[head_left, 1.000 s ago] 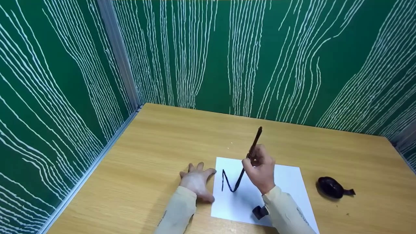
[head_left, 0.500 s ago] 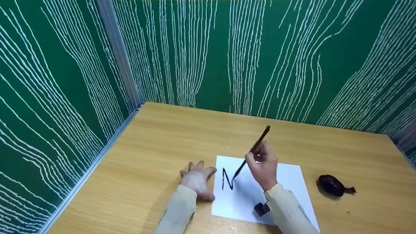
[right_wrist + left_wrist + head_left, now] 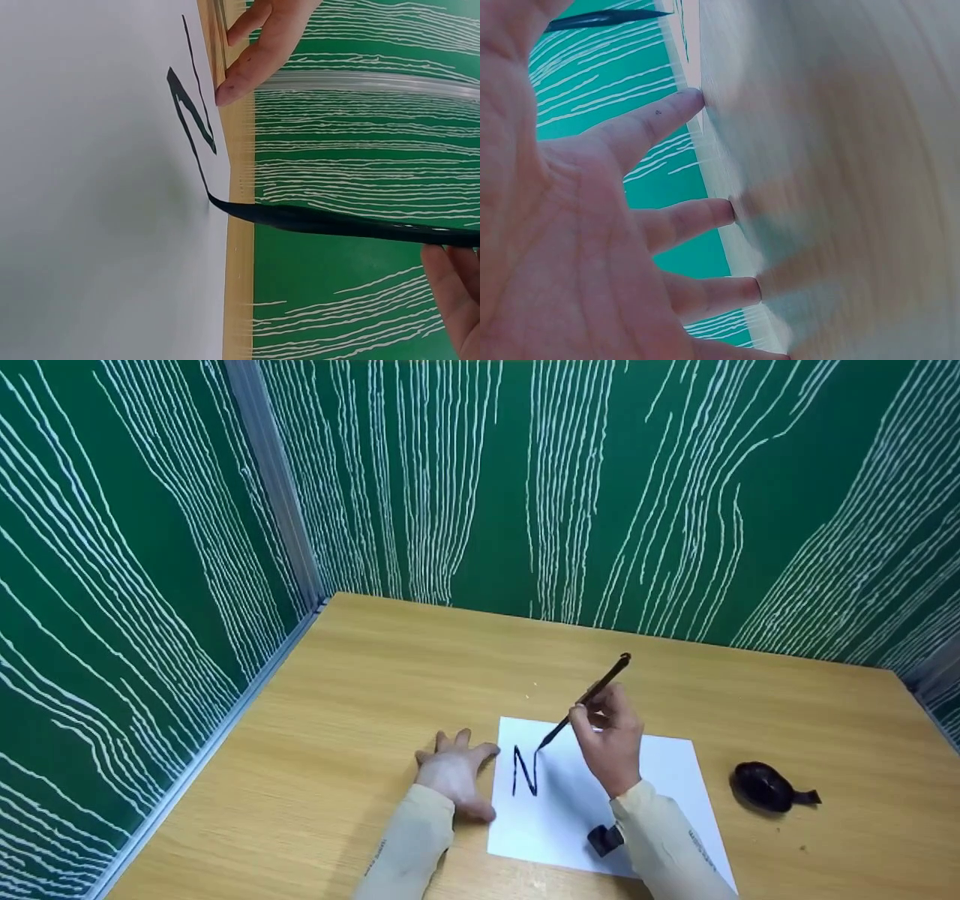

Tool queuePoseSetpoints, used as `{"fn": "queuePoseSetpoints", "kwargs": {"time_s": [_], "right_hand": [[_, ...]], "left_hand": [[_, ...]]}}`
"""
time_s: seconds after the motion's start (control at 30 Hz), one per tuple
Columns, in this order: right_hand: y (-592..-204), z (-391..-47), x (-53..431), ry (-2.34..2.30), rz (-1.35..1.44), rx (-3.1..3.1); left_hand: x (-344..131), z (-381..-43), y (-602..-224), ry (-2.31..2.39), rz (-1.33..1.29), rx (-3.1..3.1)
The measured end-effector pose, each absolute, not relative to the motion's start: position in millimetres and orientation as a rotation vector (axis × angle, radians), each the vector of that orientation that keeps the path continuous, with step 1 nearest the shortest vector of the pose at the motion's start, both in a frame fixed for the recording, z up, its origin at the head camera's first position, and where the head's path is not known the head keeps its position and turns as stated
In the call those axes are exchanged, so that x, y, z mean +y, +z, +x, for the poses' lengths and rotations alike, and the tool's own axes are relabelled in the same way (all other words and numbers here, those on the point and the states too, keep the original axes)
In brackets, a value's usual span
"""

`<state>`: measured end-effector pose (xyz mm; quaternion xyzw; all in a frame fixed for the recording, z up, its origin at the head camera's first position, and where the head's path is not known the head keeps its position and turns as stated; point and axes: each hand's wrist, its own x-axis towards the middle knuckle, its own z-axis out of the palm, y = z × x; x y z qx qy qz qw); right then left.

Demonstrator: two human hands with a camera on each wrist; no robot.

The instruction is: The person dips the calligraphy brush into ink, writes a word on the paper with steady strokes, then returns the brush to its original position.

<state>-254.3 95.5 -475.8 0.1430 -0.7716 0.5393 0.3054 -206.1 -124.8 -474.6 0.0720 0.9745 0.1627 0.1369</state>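
Note:
My right hand pinches a dark calligraphy brush, its handle leaning up and away to the right. In the right wrist view the bent black tip of the brush meets the white paper at the end of a thin stroke. Black strokes on the paper's left side form an N. Beside the paper's left edge, my left hand has its fingers spread, with index finger and thumb at that edge. The left wrist view shows its straight fingertips set on the wooden table.
A small black oval dish with a short handle stands on the table, right of the paper. A dark block shows at my right wrist, over the paper. Green walls with white wavy lines enclose the back and left.
The right hand and brush have moved up and slightly right, drawing the N's right-hand stroke upward from its bottom corner. The brush leans more to the right. The left hand stays in place.

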Motion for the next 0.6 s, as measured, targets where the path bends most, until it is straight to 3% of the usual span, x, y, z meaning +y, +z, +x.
{"fn": "queuePoseSetpoints", "kwargs": {"time_s": [0.6], "right_hand": [[-470.1,-253.9,96.6,1.440,0.367,-1.972]], "left_hand": [[-124.9,-206.2,-476.1,0.467,0.184,2.818]]}}
